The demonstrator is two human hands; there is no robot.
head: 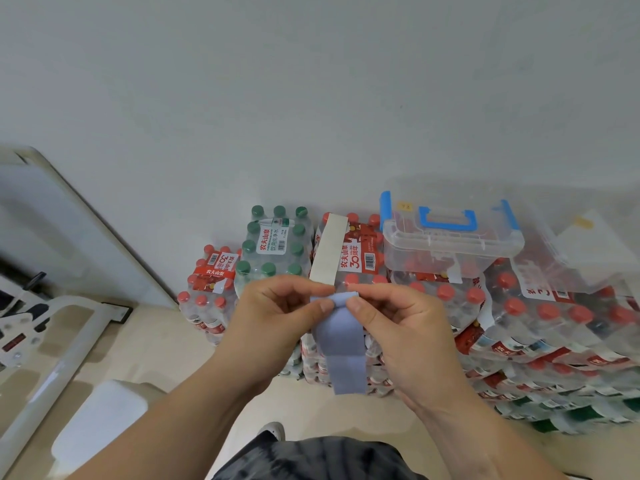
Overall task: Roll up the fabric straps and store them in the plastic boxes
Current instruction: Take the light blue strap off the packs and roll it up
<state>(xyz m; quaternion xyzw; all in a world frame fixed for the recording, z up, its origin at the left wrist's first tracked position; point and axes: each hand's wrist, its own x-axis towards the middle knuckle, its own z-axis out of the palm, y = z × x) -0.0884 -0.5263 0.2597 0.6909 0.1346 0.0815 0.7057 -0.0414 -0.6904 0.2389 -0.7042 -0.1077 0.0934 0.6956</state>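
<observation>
Blue strap [341,344]: top fold pinched between left hand [277,311] and right hand [398,320] fingers, tail hanging below. Clear box [450,244] beyond fingertips, lid closed.

Matt blue-grey fabric strap [341,344], clear glossy plastic box [450,249], shrink-wrapped glossy plastic water bottles [540,317], matt white wall [311,98]

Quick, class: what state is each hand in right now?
Left hand: pinches the folded top end of the blue strap.
Right hand: pinches that same top end.
</observation>
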